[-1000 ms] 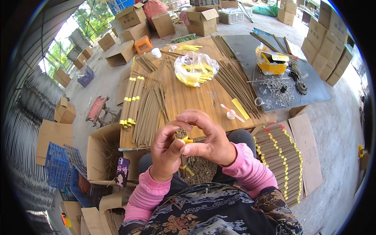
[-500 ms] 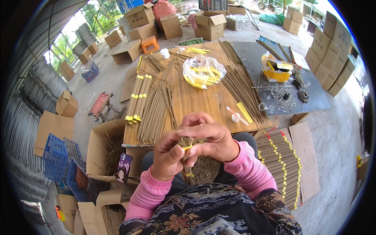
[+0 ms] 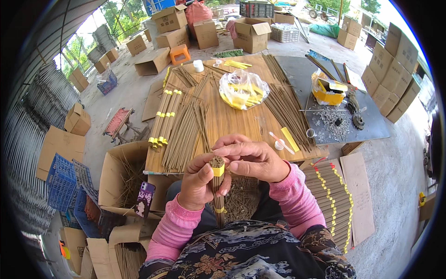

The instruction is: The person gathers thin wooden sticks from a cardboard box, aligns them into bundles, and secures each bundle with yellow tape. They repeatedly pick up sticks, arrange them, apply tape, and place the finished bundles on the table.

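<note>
A bundle of thin brown incense sticks [image 3: 216, 190] stands nearly upright in front of my lap, wrapped with one yellow paper band [image 3: 218, 170] just under its top end and another lower down. My left hand [image 3: 197, 181] is closed round its upper part, the thumb lying against the top band. Beside the top end, my right hand [image 3: 253, 160] has its fingers stretched out and the thumb apart from them, with nothing visible in its grasp. Its fingertips reach behind the bundle's top; whether they touch it is hard to see.
Loose sticks [image 3: 183, 135] and banded bundles [image 3: 165, 118] lie on the wooden table [image 3: 223, 123]. A clear bag of yellow strips [image 3: 242, 90] sits mid-table, a glue pot [image 3: 278, 145] nearer. Finished bundles [image 3: 330, 200] lie low right; a cardboard box [image 3: 109, 181] stands left.
The right hand has opened and drawn its thumb away from the bundle. The upper band now sits flat round the sticks and shows more fully. My left hand keeps its hold.
</note>
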A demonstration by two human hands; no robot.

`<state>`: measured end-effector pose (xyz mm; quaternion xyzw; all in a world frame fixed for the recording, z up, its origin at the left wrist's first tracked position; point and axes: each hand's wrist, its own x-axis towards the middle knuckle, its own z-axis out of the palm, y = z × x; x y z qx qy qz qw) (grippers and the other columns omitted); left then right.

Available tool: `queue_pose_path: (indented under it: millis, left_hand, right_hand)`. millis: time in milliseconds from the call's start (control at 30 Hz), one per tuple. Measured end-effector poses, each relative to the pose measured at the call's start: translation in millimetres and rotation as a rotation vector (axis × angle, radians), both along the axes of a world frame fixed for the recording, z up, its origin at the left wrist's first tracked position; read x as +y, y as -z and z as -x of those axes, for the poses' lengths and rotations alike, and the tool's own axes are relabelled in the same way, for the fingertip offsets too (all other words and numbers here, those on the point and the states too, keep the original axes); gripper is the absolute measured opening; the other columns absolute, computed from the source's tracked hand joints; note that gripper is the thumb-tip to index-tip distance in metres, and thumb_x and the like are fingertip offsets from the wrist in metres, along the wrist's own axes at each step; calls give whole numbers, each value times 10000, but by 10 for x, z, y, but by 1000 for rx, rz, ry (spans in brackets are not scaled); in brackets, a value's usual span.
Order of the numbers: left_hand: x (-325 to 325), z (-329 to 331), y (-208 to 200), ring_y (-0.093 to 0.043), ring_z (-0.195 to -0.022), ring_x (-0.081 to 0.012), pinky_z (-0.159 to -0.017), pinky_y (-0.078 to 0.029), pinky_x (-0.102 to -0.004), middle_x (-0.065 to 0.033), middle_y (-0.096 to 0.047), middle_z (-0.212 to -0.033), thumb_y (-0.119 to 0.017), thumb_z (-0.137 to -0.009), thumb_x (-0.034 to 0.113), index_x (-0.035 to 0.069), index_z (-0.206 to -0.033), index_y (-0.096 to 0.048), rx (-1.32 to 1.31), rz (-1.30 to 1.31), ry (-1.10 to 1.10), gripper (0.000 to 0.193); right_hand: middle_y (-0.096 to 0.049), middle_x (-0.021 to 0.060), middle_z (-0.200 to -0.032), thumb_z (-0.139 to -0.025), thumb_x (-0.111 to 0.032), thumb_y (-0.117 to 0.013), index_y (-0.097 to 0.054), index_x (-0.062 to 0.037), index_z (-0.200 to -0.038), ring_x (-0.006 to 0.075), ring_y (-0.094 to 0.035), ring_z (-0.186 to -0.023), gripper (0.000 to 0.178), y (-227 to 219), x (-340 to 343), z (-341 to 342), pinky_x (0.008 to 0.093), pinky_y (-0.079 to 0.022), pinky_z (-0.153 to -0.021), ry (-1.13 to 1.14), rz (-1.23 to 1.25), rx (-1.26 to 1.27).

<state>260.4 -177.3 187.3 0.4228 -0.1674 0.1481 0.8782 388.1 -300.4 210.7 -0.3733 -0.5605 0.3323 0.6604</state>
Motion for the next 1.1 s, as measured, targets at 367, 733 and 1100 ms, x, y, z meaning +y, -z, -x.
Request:
queue_pose_path:
  millis: [367, 733, 1100]
  left_hand:
    - [28, 21, 19, -573, -541, -209, -391, -409, -241, -134, -589, -889, -522, -879, 240, 11, -1166, -506, 26, 30, 7, 368]
    - [35, 23, -51, -574, -547, -179, -403, -413, -226, -211, -495, -1120, -515, -879, 304, -14, -1190, -444, 48, -79, 5, 451]
    - [361, 36, -204, -537, -568, -149, -435, -392, -214, -195, -470, -1167, -451, -907, 310, -31, -1002, -525, -91, -121, -304, 362]
  right_hand:
    - [-455, 126, -1139, -789, -17, -618, -586, -6, -1075, 172, -551, -907, 287, 36, 80, 41, 258, -476, -751, 13, -7, 14]
    - [-475, 125, -1164, -821, 1, -565, -452, 3, -1209, 231, -589, -908, 405, -21, 90, 108, 331, -529, -704, -198, 117, 356]
    - [-624, 78, -898, -903, -210, -500, -623, 33, -939, 118, -564, -812, 274, 360, 92, 30, 246, -451, -750, 355, 145, 131]
